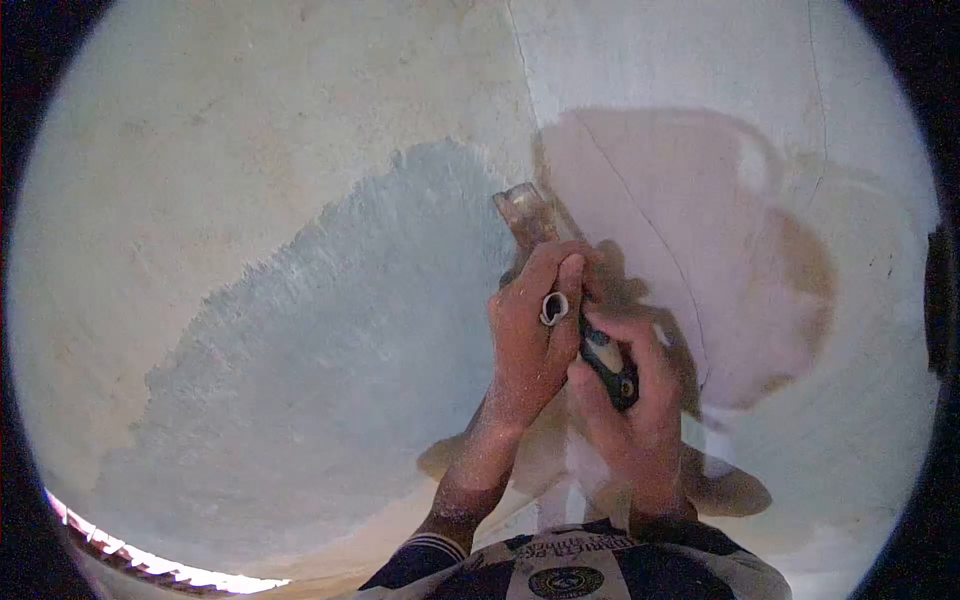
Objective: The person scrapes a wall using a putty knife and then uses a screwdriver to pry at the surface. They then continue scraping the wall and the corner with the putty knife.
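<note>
Both my hands grip a scraper with a dark green and pale handle [610, 370], held at a slant. Its worn, broad metal blade [527, 205] points up and left against the plaster wall [600, 60]. My left hand [535, 315], with a dark-stoned ring [553, 308], is closed around the upper part near the blade. Lower down and to the right, my right hand [640, 385] wraps the handle's end, which sticks out between thumb and fingers. Just left of the blade lies a rough-edged grey-blue patch [330, 330] on the wall.
Thin cracks [650, 225] run down the wall's right side, where shadows of my head and hands fall. A bright gap [170, 570] shows at the lower left. A dark object [938, 300] stands at the far right edge. My checked shirt [560, 570] fills the bottom.
</note>
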